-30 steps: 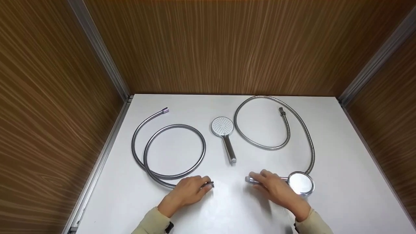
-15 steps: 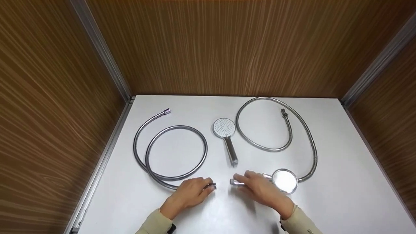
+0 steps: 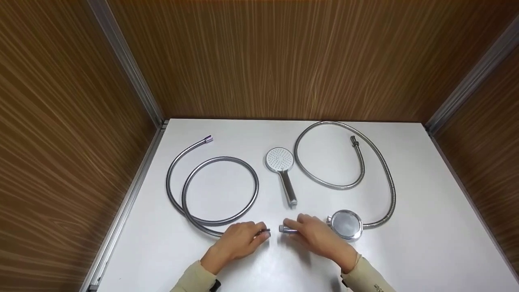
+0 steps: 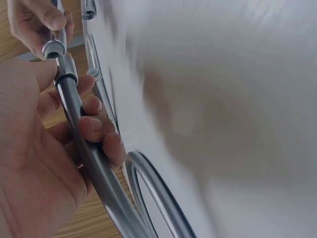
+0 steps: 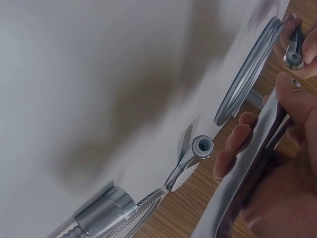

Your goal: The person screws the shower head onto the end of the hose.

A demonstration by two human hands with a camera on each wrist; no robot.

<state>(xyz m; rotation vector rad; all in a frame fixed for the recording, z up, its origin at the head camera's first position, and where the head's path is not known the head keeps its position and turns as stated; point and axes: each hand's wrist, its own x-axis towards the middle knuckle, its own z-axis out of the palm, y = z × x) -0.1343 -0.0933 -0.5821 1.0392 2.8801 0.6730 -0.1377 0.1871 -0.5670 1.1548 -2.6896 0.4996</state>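
Hose end: metal hose (image 3: 258, 184) at the left, its near connector (image 3: 266, 232) pinched by the left hand (image 3: 238, 241), fingers curled round with the rim poking past the fingertips.
Shower handle: chrome hand shower (image 3: 346, 224) held in the right hand (image 3: 318, 239), fingers wrapped round the handle, its bare end facing the connector.
Gap: narrow, the two ends near each other and apart.
Spare shower: second hand shower (image 3: 287, 184) lying just beyond both hands, spray face up, handle end toward them.
Right hose: corrugated metal hose (image 3: 389, 176) whose loop comes right up to the tabletop's back edge, near end by the held shower's head.
Left loop: crosses itself; far end short of the back edge.
Room: white tabletop (image 3: 429, 219) stretches from the right hose to the right-hand wood-grain panel (image 3: 486, 93).
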